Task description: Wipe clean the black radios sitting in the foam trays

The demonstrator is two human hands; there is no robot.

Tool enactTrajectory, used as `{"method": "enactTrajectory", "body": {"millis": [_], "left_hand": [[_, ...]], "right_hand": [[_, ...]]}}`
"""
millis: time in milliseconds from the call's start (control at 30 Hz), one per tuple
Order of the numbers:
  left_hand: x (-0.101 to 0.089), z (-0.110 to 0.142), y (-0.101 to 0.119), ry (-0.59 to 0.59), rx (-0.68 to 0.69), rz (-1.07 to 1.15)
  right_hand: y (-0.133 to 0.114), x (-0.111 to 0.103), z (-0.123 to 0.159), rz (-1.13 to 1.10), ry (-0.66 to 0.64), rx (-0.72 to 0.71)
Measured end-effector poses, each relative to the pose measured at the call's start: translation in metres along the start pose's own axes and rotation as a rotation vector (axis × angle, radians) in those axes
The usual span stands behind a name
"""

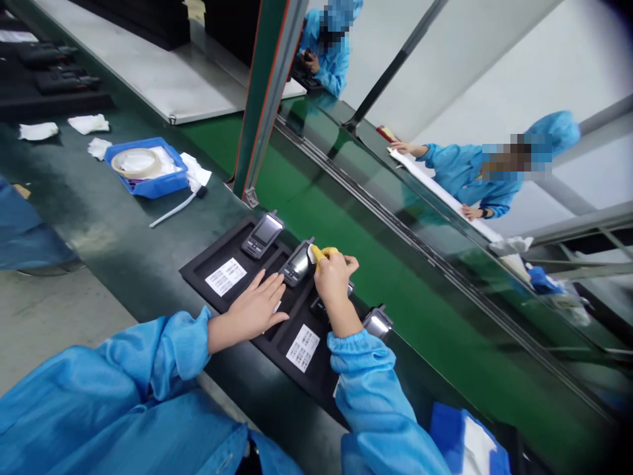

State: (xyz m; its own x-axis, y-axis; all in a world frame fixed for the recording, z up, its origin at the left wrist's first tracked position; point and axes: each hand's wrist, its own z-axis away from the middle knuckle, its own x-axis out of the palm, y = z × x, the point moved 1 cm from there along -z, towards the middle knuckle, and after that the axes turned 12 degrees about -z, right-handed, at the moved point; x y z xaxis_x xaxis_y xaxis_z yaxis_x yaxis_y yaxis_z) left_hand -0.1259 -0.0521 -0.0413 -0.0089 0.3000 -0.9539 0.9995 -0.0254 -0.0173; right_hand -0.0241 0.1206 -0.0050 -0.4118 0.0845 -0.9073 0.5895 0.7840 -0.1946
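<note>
A black foam tray (200,266) lies on the green bench, holding several handheld devices with screens and white printed labels (226,277). My left hand (254,305) rests flat with fingers stretched, its fingertips at the lower end of one handheld device (297,265). Yellow finger covers are on my right hand (332,274), which pinches a small white wipe (311,253) against the top of that device's screen. Left of it sits another handheld device (264,235). My right forearm partly hides a third, and a further handheld device (378,322) shows beyond my sleeve.
A blue bin (158,185) holds a tape roll (136,162) and white wipes; a white-handled brush (175,210) lies beside it. A green post (262,99) rises behind the tray. Across the green conveyor (346,264) two people in blue work. Another blue bin (445,429) stands lower right.
</note>
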Motion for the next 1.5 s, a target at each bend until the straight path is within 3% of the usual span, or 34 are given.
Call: {"method": "enactTrajectory", "body": {"millis": [333, 600, 800, 900, 1033, 1167, 1333, 1500], "left_hand": [[0.001, -0.001, 0.003, -0.059, 0.001, 0.046], [0.002, 0.001, 0.003, -0.064, -0.011, 0.050], [0.001, -0.001, 0.003, -0.083, -0.003, 0.061], [0.002, -0.001, 0.004, -0.079, 0.001, 0.079], [-0.002, 0.004, -0.005, -0.021, -0.020, 0.118], [-0.008, 0.014, -0.033, 0.028, -0.114, 0.100], [-0.010, 0.021, -0.063, -0.037, -0.207, 0.054], [-0.008, 0.022, -0.065, -0.071, -0.204, 0.058]], "right_hand": [[-0.033, 0.012, 0.049, -0.006, -0.150, -0.187], [-0.006, 0.010, 0.001, -0.003, -0.047, -0.029], [-0.035, 0.018, 0.039, -0.117, -0.092, -0.079], [-0.040, 0.014, 0.048, -0.171, -0.047, -0.045], [-0.014, -0.012, 0.024, -0.190, 0.115, 0.101], [0.006, -0.028, -0.009, -0.180, 0.195, 0.174], [-0.029, 0.004, -0.037, -0.178, 0.090, 0.077], [-0.065, 0.039, -0.060, -0.138, -0.030, -0.047]]}}
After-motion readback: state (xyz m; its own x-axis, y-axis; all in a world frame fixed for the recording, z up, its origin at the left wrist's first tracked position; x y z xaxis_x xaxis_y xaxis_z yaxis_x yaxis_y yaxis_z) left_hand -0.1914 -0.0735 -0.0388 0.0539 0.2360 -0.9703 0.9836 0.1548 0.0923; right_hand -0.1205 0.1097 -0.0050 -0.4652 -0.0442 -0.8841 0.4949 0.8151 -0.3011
